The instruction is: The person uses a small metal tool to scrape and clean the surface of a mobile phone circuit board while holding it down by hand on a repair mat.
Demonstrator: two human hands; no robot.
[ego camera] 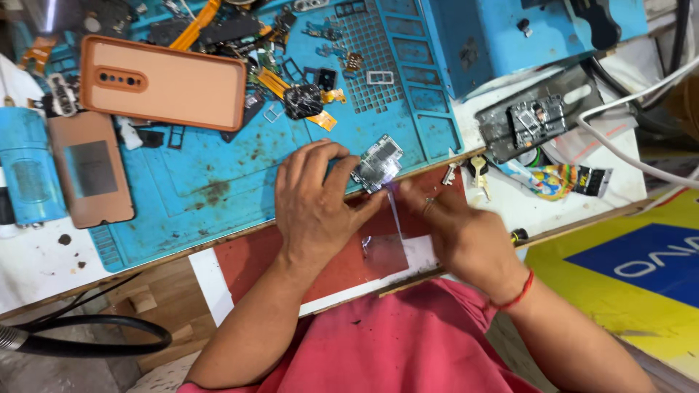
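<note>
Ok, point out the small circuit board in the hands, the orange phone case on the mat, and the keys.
circuit board (378,164), head view, on its metal shielding.
orange phone case (175,87), head view, middle of its back.
keys (478,173), head view, on the brass key's bow.

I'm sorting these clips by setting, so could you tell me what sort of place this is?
Most likely a phone repair bench: a stained blue work mat strewn with small parts, a phone in an orange case, and a small circuit board under the left hand.

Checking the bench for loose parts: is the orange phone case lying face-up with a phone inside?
No, the orange phone case lies back-up on the blue mat.
</note>
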